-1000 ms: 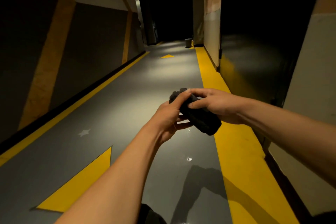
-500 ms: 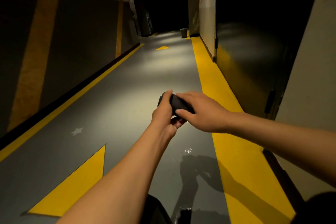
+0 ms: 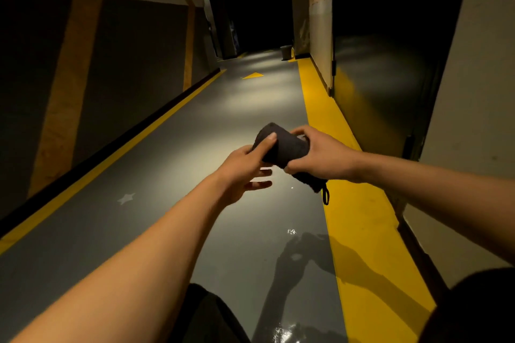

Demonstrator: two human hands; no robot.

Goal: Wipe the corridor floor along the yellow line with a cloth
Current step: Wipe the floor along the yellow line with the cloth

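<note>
We count two hands, the left hand (image 3: 239, 172) and the right hand (image 3: 320, 156), and one dark cloth (image 3: 284, 147). We see two yellow lines, one wide yellow line (image 3: 359, 217) and one narrow yellow line (image 3: 117, 153), two yellow arrows, a near arrow (image 3: 252, 75) among them, and one bin (image 3: 285, 52).

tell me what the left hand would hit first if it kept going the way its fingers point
Most likely the right hand: the left hand points across at it, already pinching the dark cloth between them. Depth is hard to judge.

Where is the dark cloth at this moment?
In the head view, the dark cloth is mid-frame, off the floor, held between the left hand and right hand, beside the yellow line.
</note>
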